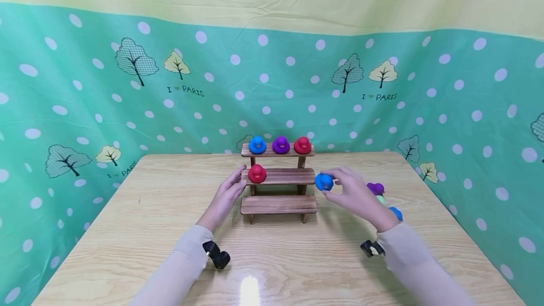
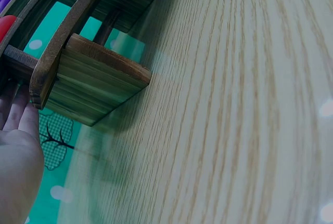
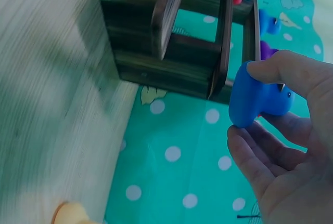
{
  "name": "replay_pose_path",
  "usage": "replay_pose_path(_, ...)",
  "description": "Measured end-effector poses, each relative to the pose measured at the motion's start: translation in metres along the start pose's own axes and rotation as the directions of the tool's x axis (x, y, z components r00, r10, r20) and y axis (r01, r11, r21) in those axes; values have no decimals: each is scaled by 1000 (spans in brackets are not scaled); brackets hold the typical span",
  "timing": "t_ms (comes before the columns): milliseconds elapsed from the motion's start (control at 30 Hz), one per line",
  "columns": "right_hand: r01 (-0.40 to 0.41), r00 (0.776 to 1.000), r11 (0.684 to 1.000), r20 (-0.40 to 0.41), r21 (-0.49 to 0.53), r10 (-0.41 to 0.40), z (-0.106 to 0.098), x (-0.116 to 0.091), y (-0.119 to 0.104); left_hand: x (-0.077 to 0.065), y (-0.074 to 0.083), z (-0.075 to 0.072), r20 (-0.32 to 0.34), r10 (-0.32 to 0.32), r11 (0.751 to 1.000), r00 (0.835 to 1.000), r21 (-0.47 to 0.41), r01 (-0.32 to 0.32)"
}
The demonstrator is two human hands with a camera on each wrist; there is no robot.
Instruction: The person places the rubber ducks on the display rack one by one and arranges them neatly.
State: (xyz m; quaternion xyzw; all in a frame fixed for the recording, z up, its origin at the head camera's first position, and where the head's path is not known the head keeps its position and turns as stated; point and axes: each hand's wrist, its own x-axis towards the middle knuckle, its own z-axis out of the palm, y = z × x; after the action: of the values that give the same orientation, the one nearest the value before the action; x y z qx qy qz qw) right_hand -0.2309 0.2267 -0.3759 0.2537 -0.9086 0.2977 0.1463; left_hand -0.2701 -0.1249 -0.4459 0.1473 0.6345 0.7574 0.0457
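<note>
Pinching a blue toy duck (image 1: 324, 182) between its thumb and fingers, the right hand (image 1: 354, 195) is, as I see it from my distant place, just beside the right end of the middle board (image 1: 293, 176) of a wooden stand (image 1: 280, 174). In my right wrist view the thumb presses this duck from above, and fingertips support it from below.

The left hand (image 1: 223, 202) I see at the left end of the same board, with its fingers stretched and relaxed. Whether its fingertips touch the wood, I cannot tell with certainty.

The stand has 3 boards and it stands upright on a wooden surface (image 1: 127, 230). On the top board (image 1: 269, 153) I count 3 ducks in a row: a second blue duck (image 1: 257, 145) at left, a purple duck (image 1: 281, 145) in the middle and a red duck (image 1: 303, 145) at right. Another red duck (image 1: 257, 174) sits at the left end of the middle board.

To the right, near the right forearm, I notice a purple toy (image 1: 376, 188), a light green toy (image 1: 380, 199) and a blue toy (image 1: 396, 213), partly hidden from me. Behind everything hangs a dotted green cloth (image 1: 221, 103).
</note>
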Motion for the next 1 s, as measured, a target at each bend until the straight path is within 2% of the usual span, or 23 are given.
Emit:
replay_pose_path(567, 25, 1000, 997, 15, 79, -26, 32, 33, -28, 0, 0, 0, 5, -4, 1000, 1000, -7, 4)
replay_pose_path(800, 34, 998, 988, 41, 152, -41, 44, 48, -35, 1, 0, 0, 9, 0, 1000, 1000, -6, 0)
replay_pose_path(1000, 62, 997, 991, 37, 118, -67, 52, 55, -38, 1, 0, 0, 6, 3, 1000, 1000, 1, -3)
